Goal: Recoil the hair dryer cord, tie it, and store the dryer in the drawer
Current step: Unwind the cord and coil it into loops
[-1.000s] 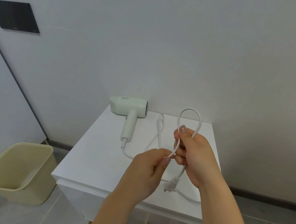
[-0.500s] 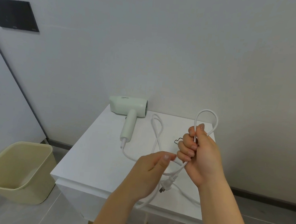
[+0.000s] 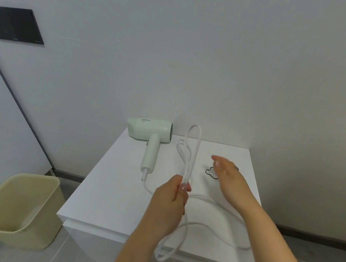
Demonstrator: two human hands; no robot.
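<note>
The step in hand is the recoiling, close to the tie-off as I judge it. The left hand (image 3: 168, 203) grips the white cord (image 3: 194, 146), its fingers (image 3: 184, 188) curled tight round several gathered strands. A tall loop stands up above those fingers, and a slack loop droops below them past the front edge of the white surface (image 3: 119, 189). Another run of cord trails off to the right of them across the surface. The right hand (image 3: 231, 179) holds nothing; its fingers (image 3: 218, 160) are straight and slightly apart, hovering just over a thin black elastic band (image 3: 210, 172), which lies on the surface beside the fingertips. The pale green hair dryer (image 3: 149, 131) lies on its side beyond and to the left of the left fingers, its handle pointing back toward them and its cord running from the handle end to the grip. The plug cannot be seen. Next, I judge, the right fingers must pinch up the band. The loose runs look ungathered, so they probably need folding into the bundle before it is bound. The drawer is not plainly in view.
</note>
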